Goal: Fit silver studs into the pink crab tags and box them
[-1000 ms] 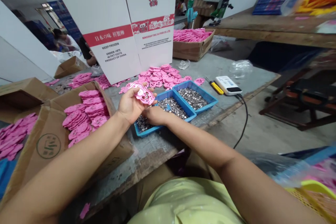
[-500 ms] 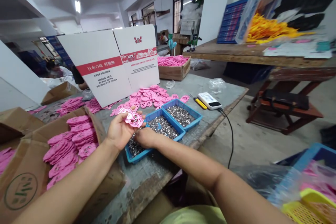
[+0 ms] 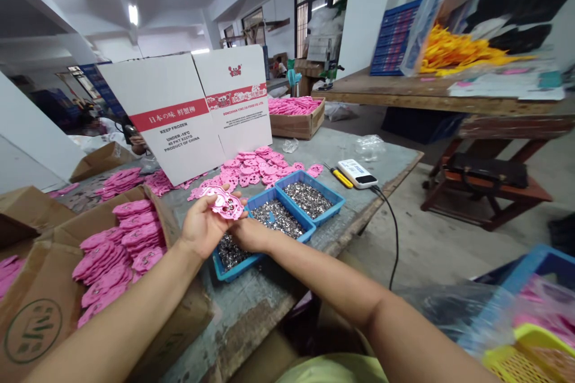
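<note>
My left hand (image 3: pixel 203 228) holds a pink animal-shaped plastic piece (image 3: pixel 223 203) above the near end of a blue tray (image 3: pixel 262 224) filled with small silver metal parts. My right hand (image 3: pixel 248 234) rests in that tray just under the pink piece, its fingers curled down into the metal bits and mostly hidden. A second blue tray (image 3: pixel 311 196) of the same metal parts sits beside the first, to the right.
An open cardboard box (image 3: pixel 67 287) of stacked pink pieces stands at my left. More pink pieces (image 3: pixel 256 170) lie loose before a white carton panel (image 3: pixel 188 114). A white device (image 3: pixel 358 173) with a black cable and a yellow tool (image 3: pixel 340 176) lie near the table's right edge.
The view has tilted up from the table since one second ago. My left hand still holds the pink piece and my right hand stays in the tray; both have barely shifted.
</note>
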Available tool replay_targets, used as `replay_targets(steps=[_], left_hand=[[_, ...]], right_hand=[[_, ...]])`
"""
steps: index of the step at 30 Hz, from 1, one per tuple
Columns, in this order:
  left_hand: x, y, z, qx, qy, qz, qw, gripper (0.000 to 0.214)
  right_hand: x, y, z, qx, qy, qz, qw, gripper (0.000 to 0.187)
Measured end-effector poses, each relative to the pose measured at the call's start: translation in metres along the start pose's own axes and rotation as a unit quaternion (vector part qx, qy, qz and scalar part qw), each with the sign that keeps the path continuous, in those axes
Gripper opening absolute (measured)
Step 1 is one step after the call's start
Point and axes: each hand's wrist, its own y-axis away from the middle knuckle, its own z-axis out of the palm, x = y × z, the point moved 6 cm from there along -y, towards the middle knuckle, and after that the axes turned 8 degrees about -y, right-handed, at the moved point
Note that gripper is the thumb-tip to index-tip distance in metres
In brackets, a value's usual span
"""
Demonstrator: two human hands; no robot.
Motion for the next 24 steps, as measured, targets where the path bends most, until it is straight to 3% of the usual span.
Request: replay_targets(steps=[5, 9, 13, 17, 20, 24], left_hand=[[0.001, 0.001, 0.001, 0.004, -0.007, 0.007, 1.000, 0.049], [0.006, -0.002, -0.005, 0.059, -0.033, 0.056, 0.996, 0.047], [0.003, -0.006, -0.019, 0.129, -0.089, 0.071, 0.985, 0.028], [-0.008, -0.007, -0.018, 0.074, -0.155, 0.046, 0.984, 0.020], [-0.018, -0.008, -0.013, 0.018, -0.196, 0.008, 0.980, 0.013], [-0.019, -0.010, -0.011, 0.004, -0.204, 0.021, 0.979, 0.010]], right_hand=[[0.005, -0.002, -0.004, 0.029, -0.078, 0.004, 0.997, 0.016], [0.019, -0.006, -0.022, 0.121, -0.181, 0.042, 0.975, 0.018], [0.039, -0.003, -0.045, 0.241, -0.295, 0.095, 0.920, 0.009], [0.041, 0.012, -0.064, 0.288, -0.413, 0.090, 0.859, 0.018], [0.036, 0.024, -0.075, 0.301, -0.548, 0.060, 0.778, 0.030], [0.029, 0.032, -0.083, 0.294, -0.572, 0.057, 0.764, 0.037]])
